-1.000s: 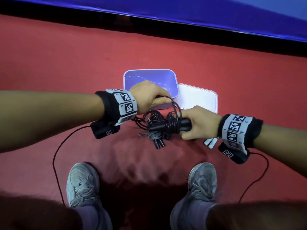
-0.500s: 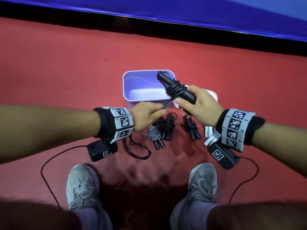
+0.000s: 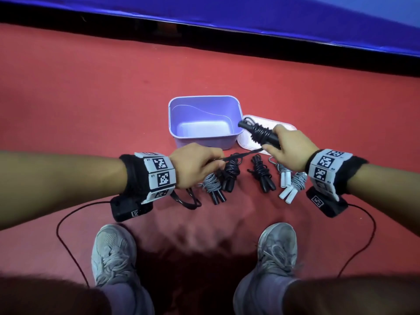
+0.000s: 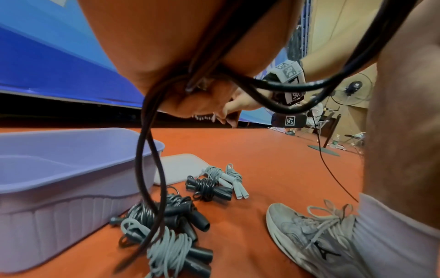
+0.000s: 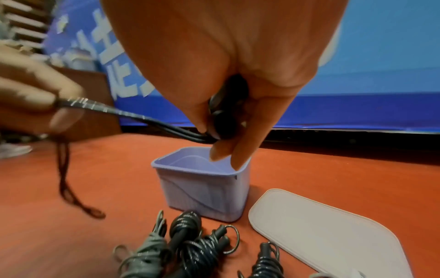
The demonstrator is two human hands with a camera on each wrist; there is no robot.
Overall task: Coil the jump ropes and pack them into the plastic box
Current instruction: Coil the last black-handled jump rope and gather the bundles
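Observation:
My right hand (image 3: 286, 147) grips a black jump rope (image 3: 259, 132) by its paired handles, cord wound round them, above the box's near right corner. My left hand (image 3: 200, 162) pinches the loose black cord (image 3: 241, 155) that runs taut to the right hand; its slack loop (image 3: 185, 200) hangs below the wrist. The empty purple plastic box (image 3: 172, 119) stands on the red floor just beyond both hands. Several coiled ropes lie in front of it: a grey-corded one (image 3: 212, 185), two black ones (image 3: 230, 172) (image 3: 261, 172) and grey ones with white handles (image 3: 292, 184).
The box's white lid (image 3: 250, 144) lies flat to the right of the box. My two grey shoes (image 3: 113, 253) (image 3: 276, 248) stand on the floor near me. Thin cables trail from the wrist cameras. A blue banner (image 3: 272, 17) runs along the far edge.
The right hand lifted the black bundle from the floor pile up toward the box. The left hand drew back left, pulling the free cord taut. The camera view shifted slightly.

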